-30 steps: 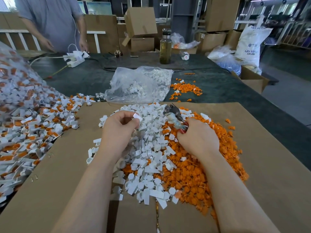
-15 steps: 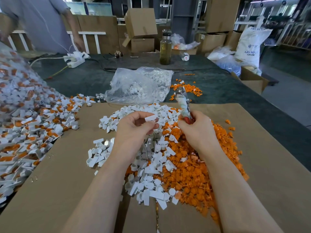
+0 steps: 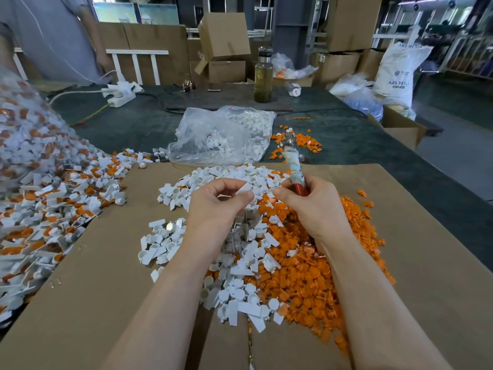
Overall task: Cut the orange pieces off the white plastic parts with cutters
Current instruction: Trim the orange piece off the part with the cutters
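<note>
The left hand (image 3: 213,209) pinches a small white plastic part (image 3: 245,188) between thumb and curled fingers (image 3: 226,186), holding it just above the heap. Close beside it, the right hand (image 3: 313,206) is wrapped round the red handles of the cutters (image 3: 292,162), fingers clamped on them; the tool points up and away, its upper handle bound in pale tape and its metal head blurred, so whether the blades are apart or together cannot be told. The thumb tips of the two hands nearly meet, with the white part between them.

Under the hands, on a sheet of brown cardboard (image 3: 426,263) covering the tabletop (image 3: 133,126), lie two adjoining heaps: trimmed white pieces (image 3: 240,276) below and left of the wrists, cut orange pieces (image 3: 301,279) under and beside the right forearm. To the left, a large spill of uncut parts (image 3: 53,198), white with orange still attached, runs off the cardboard's edge and up toward a clear bag at the frame's border.

Beyond the cardboard sits a crumpled clear plastic bag (image 3: 221,134) holding white parts, and just right of it a small scatter of orange bits (image 3: 306,141) on the dark green surface. Farther back stand a bottle (image 3: 263,76) of yellowish liquid, a white power strip (image 3: 121,93), cardboard boxes (image 3: 225,36) and a white sack (image 3: 397,73). A person in a grey shirt (image 3: 53,36) stands at the far left.
</note>
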